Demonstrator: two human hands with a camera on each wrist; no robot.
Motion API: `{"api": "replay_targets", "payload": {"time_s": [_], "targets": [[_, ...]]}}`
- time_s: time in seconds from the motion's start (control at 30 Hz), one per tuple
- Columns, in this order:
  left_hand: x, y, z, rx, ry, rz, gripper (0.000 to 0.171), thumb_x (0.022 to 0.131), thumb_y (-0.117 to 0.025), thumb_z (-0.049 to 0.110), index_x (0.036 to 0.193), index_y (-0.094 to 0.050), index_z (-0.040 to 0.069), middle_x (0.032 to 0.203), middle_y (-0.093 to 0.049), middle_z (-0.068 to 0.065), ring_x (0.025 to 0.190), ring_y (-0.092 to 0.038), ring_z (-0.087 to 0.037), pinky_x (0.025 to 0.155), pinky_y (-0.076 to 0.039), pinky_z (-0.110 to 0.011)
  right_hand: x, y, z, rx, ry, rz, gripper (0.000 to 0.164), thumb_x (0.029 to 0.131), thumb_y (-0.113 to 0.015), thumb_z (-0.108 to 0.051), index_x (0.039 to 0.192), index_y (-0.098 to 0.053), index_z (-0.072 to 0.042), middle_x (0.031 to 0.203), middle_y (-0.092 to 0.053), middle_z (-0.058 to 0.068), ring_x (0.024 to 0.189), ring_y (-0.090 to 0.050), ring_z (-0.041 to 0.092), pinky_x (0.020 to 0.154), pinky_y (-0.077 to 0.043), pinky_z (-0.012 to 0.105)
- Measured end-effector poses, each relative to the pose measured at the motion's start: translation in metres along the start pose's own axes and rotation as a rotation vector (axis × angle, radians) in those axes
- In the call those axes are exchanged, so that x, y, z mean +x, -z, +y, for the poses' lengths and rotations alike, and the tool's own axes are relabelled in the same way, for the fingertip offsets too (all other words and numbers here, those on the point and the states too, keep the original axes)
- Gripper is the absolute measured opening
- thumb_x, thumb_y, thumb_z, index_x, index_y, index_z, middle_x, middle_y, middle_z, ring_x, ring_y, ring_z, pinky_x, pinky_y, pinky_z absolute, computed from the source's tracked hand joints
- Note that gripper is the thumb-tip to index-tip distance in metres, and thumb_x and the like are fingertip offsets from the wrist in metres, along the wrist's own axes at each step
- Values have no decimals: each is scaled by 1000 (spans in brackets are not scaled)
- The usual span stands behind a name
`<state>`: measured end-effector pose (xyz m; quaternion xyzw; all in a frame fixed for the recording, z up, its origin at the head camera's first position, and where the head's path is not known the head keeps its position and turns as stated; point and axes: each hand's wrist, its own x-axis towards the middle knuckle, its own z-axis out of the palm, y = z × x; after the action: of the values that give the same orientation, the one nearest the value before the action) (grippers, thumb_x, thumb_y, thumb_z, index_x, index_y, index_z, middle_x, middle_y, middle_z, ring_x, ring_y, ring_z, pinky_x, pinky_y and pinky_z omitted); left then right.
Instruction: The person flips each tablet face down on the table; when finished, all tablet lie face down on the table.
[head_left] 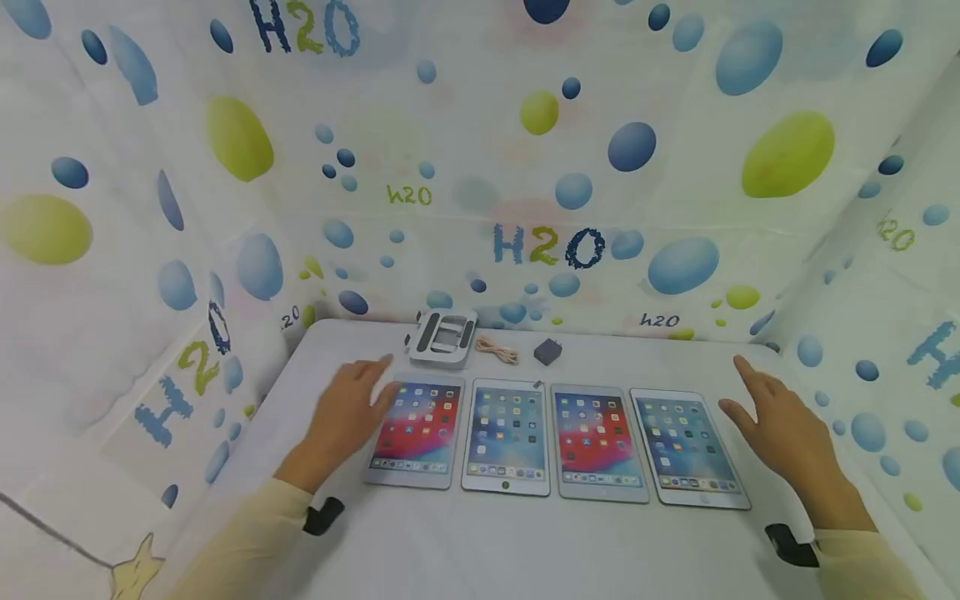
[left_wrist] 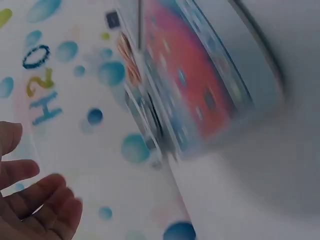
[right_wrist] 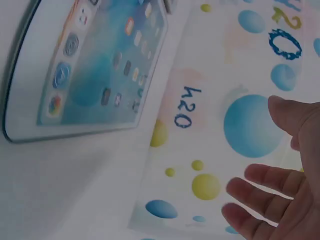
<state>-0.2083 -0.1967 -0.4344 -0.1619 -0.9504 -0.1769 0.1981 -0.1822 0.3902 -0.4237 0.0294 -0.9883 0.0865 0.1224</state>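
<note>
Several tablets with lit home screens lie in a row on the white table. My left hand [head_left: 343, 417] is at the left end, its thumb overlapping the upper corner of a tablet with a red and blue screen [head_left: 417, 429] in the head view. Beyond the right end, my right hand [head_left: 783, 429] is held beside a white tablet with a blue screen [head_left: 688, 446]. Both hands hold nothing, fingers relaxed and apart. Between those two lie a blue-screened tablet [head_left: 507, 435] with a dark round home button and another red-screened tablet [head_left: 598, 440].
Behind the tablets, near the table's back edge, are a silver folding stand [head_left: 442, 338], a coiled beige cable [head_left: 497, 350] and a dark cube-shaped charger [head_left: 547, 352]. Printed white curtains [head_left: 465, 150] with dots and "H2O" lettering enclose the table at the back and sides.
</note>
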Motion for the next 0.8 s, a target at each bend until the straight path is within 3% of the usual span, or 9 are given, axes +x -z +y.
{"api": "replay_targets", "payload": {"time_s": [0.1, 0.2, 0.33, 0.43, 0.5, 0.6, 0.7, 0.8], "targets": [[6, -23, 43, -301, 68, -108, 39, 98, -68, 23, 133, -66, 7, 105, -72, -9, 93, -67, -25, 81, -59, -42, -5, -6, 5, 114, -69, -71, 78, 102, -60, -41, 161, -23, -7, 133, -53, 38, 112, -56, 57, 75, -52, 68], [7, -48, 88, -522, 92, -299, 36, 99, -66, 25, 132, -68, 12, 101, -72, 1, 86, -63, -12, 73, -55, -30, -11, -11, 12, 256, -139, -146, 72, 104, -53, -45, 155, -32, 1, 129, -58, 37, 109, -62, 53, 75, -56, 61], [7, -79, 150, -662, -5, -552, 41, 98, -66, 29, 136, -65, 14, 106, -70, 7, 84, -60, -3, 68, -53, -21, -20, -15, 21, 481, -232, -241, 75, 106, -44, -50, 154, -30, 6, 135, -52, 40, 112, -63, 52, 83, -59, 55], [13, -94, 190, -794, -48, -672, 44, 98, -66, 33, 138, -64, 14, 105, -69, 9, 85, -62, -4, 69, -54, -20, -26, -19, 26, 571, -288, -248, 80, 106, -46, -47, 158, -17, 6, 141, -47, 42, 116, -61, 53, 86, -59, 52], [19, -102, 210, -932, -16, -718, 42, 100, -64, 33, 138, -64, 15, 108, -70, 5, 88, -63, -7, 72, -56, -22, -29, -22, 28, 607, -313, -243, 84, 106, -48, -46, 161, -6, 3, 143, -43, 42, 120, -58, 54, 88, -58, 52], [25, -114, 230, -1121, 93, -747, 40, 102, -62, 30, 139, -63, 17, 113, -70, -2, 93, -67, -13, 79, -58, -26, -33, -27, 28, 634, -350, -259, 89, 105, -51, -46, 162, 2, -2, 148, -38, 41, 124, -54, 57, 93, -55, 57], [31, -123, 244, -1245, 232, -748, 40, 101, -62, 28, 140, -61, 19, 119, -69, -4, 103, -69, -19, 90, -57, -31, -38, -30, 27, 643, -371, -294, 91, 104, -52, -46, 162, 4, -2, 150, -33, 42, 128, -48, 59, 96, -51, 61], [37, -131, 259, -1349, 374, -738, 42, 100, -64, 29, 141, -59, 20, 123, -67, -1, 115, -66, -27, 102, -53, -40, -40, -31, 29, 648, -377, -302, 90, 105, -51, -45, 161, 4, -1, 151, -32, 42, 130, -45, 60, 95, -54, 57]]}}
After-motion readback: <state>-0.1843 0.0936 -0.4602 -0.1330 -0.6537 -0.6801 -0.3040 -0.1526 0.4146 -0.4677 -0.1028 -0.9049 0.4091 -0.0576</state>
